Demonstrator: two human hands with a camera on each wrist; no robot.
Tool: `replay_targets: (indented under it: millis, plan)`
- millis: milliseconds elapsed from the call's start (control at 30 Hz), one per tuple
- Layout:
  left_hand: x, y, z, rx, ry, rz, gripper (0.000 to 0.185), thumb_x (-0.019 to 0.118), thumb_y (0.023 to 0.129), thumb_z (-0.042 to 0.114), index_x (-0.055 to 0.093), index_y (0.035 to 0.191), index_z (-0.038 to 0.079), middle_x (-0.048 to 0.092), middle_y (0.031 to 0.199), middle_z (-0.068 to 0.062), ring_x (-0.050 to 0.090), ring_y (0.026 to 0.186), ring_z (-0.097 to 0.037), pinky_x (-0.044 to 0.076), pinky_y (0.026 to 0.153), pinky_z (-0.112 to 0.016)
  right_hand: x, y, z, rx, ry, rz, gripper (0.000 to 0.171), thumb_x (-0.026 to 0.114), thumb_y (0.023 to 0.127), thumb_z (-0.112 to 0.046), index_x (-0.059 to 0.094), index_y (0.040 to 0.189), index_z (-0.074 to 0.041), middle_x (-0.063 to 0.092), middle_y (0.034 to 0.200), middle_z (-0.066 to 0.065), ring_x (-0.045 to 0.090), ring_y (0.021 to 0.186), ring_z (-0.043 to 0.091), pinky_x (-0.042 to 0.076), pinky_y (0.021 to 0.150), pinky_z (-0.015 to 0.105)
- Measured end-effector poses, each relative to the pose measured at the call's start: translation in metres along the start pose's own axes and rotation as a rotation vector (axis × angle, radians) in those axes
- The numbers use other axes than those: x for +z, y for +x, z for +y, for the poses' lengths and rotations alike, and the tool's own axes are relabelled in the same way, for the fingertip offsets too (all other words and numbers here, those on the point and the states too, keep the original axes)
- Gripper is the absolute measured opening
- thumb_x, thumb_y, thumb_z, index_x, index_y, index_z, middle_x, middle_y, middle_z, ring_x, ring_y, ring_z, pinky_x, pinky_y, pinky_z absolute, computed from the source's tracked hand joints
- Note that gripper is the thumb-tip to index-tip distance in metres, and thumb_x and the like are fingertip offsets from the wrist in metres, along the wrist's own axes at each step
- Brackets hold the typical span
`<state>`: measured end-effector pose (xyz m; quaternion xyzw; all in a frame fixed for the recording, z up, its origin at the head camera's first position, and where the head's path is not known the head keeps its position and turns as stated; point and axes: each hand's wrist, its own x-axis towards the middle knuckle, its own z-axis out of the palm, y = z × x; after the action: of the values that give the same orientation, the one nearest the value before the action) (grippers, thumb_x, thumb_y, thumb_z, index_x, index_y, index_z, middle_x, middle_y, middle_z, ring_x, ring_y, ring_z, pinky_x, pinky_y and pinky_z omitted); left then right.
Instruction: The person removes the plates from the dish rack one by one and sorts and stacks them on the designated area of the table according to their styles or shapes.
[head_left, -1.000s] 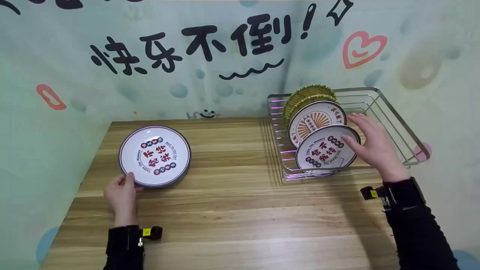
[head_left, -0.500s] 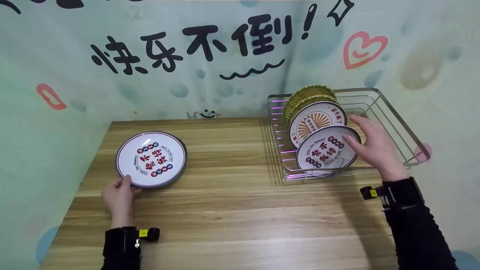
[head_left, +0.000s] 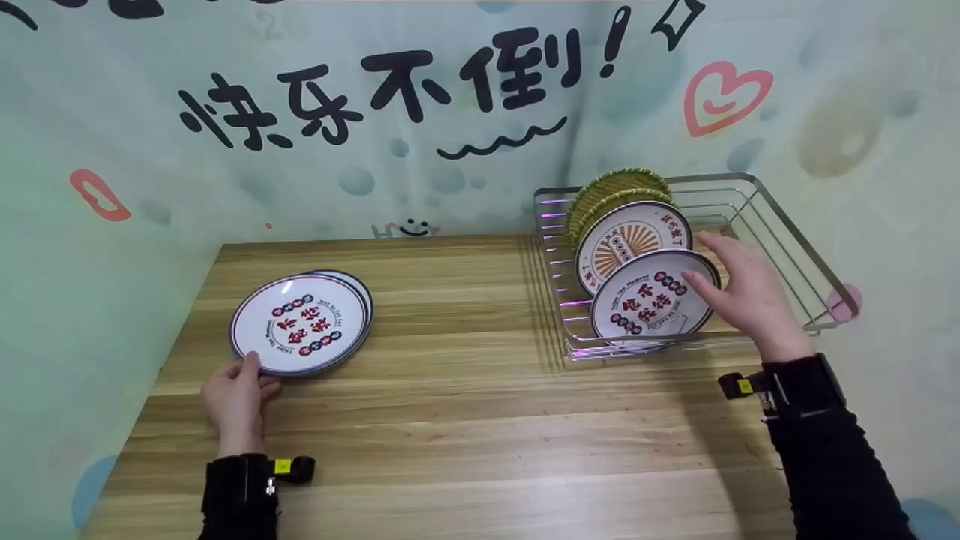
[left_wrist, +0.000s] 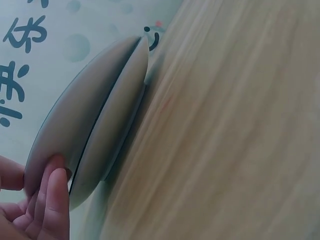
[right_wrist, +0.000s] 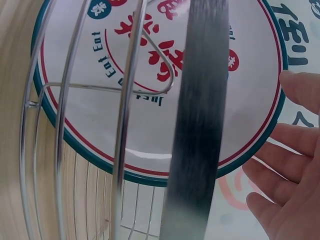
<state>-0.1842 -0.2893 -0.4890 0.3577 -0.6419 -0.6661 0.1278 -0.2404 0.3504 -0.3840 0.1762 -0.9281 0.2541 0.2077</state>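
The lower plate (head_left: pixel 358 289) on the table (head_left: pixel 465 420) is mostly hidden under the top plate (head_left: pixel 298 324), only its far right rim showing; two lie at the left, and four stand in the wire rack (head_left: pixel 780 247) at the far right, the two green ones behind largely covered; the left hand (head_left: pixel 238 396) pinches the top plate's near rim, tilted up, where a second ago a single plate showed; the right hand (head_left: pixel 746 296), fingers loosely spread, touches the rim of the front rack plate (head_left: pixel 651 302).
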Motion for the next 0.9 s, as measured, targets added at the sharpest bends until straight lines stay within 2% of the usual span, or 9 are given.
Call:
replay_targets:
  millis: [133, 233, 433, 500, 700, 900]
  plan:
    - [-0.004, 0.001, -0.001, 0.019, 0.12, -0.028, 0.04, 0.058, 0.1, 0.028, 0.056, 0.119, -0.008, 0.065, 0.071, 0.001, 0.068, 0.058, -0.01, 0.059, 0.062, -0.026, 0.001, 0.0, 0.0, -0.007, 0.002, 0.002, 0.056, 0.073, 0.089, -0.014, 0.052, 0.136, 0.007, 0.053, 0.135, 0.03, 0.044, 0.126, 0.049, 0.029, 0.11, 0.059]
    - [-0.006, 0.001, -0.002, 0.044, 0.217, -0.048, 0.044, 0.057, 0.1, 0.031, 0.057, 0.118, -0.009, 0.065, 0.063, 0.002, 0.067, 0.056, -0.008, 0.059, 0.06, -0.024, 0.001, 0.001, 0.0, -0.013, 0.004, 0.005, 0.056, 0.074, 0.088, -0.014, 0.052, 0.135, 0.008, 0.053, 0.135, 0.03, 0.045, 0.126, 0.049, 0.029, 0.11, 0.06]
    - [-0.01, 0.003, 0.0, 0.074, 0.476, -0.046, 0.054, 0.052, 0.099, 0.045, 0.061, 0.118, -0.004, 0.067, 0.068, 0.003, 0.066, 0.057, -0.007, 0.057, 0.057, -0.021, 0.001, 0.001, 0.0, -0.012, 0.013, -0.002, 0.057, 0.074, 0.088, -0.014, 0.051, 0.135, 0.008, 0.053, 0.135, 0.03, 0.044, 0.126, 0.049, 0.029, 0.111, 0.059]
    - [-0.01, 0.003, 0.0, 0.084, 0.529, -0.043, 0.056, 0.051, 0.099, 0.048, 0.061, 0.119, -0.004, 0.068, 0.072, 0.001, 0.066, 0.058, -0.007, 0.056, 0.056, -0.021, 0.001, 0.001, 0.0, -0.011, 0.013, -0.005, 0.057, 0.074, 0.088, -0.015, 0.051, 0.136, 0.007, 0.052, 0.136, 0.03, 0.044, 0.127, 0.049, 0.028, 0.111, 0.059]
    - [-0.014, -0.001, 0.001, 0.103, 0.539, -0.044, 0.054, 0.051, 0.1, 0.046, 0.061, 0.117, -0.005, 0.07, 0.082, -0.007, 0.067, 0.058, -0.01, 0.056, 0.055, -0.023, 0.001, 0.001, 0.001, 0.005, 0.013, -0.016, 0.057, 0.074, 0.089, -0.016, 0.051, 0.137, 0.007, 0.052, 0.137, 0.029, 0.043, 0.128, 0.049, 0.027, 0.111, 0.06]
    - [-0.014, -0.003, 0.003, 0.069, 0.49, -0.063, 0.05, 0.052, 0.1, 0.04, 0.059, 0.122, -0.005, 0.068, 0.079, -0.003, 0.068, 0.062, -0.011, 0.058, 0.06, -0.024, 0.001, 0.001, 0.002, 0.0, 0.005, -0.007, 0.057, 0.073, 0.089, -0.015, 0.051, 0.136, 0.007, 0.052, 0.136, 0.029, 0.043, 0.127, 0.049, 0.027, 0.111, 0.059]
